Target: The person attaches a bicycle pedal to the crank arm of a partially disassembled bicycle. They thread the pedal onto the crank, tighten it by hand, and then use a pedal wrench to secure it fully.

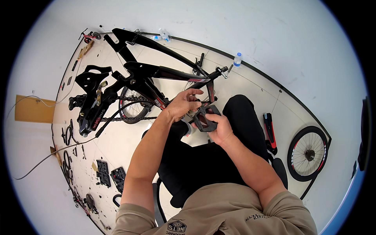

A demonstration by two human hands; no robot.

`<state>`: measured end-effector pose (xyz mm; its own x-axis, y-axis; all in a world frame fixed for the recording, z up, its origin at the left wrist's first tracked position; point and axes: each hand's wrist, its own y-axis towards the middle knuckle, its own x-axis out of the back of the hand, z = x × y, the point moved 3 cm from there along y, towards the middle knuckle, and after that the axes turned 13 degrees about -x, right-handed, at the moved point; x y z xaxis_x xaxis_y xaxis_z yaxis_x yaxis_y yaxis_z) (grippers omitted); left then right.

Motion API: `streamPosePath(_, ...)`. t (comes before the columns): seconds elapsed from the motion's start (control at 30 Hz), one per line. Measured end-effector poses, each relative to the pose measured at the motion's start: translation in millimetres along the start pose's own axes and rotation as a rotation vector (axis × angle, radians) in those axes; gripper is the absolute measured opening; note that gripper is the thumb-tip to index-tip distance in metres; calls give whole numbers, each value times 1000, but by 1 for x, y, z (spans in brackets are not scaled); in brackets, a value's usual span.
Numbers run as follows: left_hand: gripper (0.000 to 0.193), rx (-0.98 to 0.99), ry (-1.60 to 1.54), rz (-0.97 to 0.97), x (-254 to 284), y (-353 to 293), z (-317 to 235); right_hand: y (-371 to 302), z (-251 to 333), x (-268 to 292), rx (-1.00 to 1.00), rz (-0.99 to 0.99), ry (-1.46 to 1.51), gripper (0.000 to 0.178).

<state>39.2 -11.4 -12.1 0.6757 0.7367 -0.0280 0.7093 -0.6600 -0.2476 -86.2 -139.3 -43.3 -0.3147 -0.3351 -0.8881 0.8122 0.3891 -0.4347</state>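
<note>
Pedal in the right hand, on the wearer's side of the bike frame

Landmark: bike frame, black, the largest object. Behind it one wheel is partly hidden by tubes and chain. A loose wheel stands well to the right of the frame, in full view. Lower left of the frame: two dark tool cases, contents too small to make out.

Arms: both forearms reach up and inward, converging near the frame's right-hand end. Left hand: palm down, fingers bent; its fingertips are hard to make out, so cannot tell whether they grip anything. Right hand: clamped on the pedal, thumb across its upper face, other fingers mostly hidden beneath.

Pedal: dark, to the left of the right palm, just right of the left fingertips. Its inner end is unclear.
</note>
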Motion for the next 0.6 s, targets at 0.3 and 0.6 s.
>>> streamPosePath(0.3, 59, 16, -155, 47, -6, -4, -5, 5, -3, 6, -110, 115, 210, 46)
streamPosePath(0.6, 50, 42, -144, -28, -3, -10, 0, 9, -3, 10, -69, 75, 71, 46)
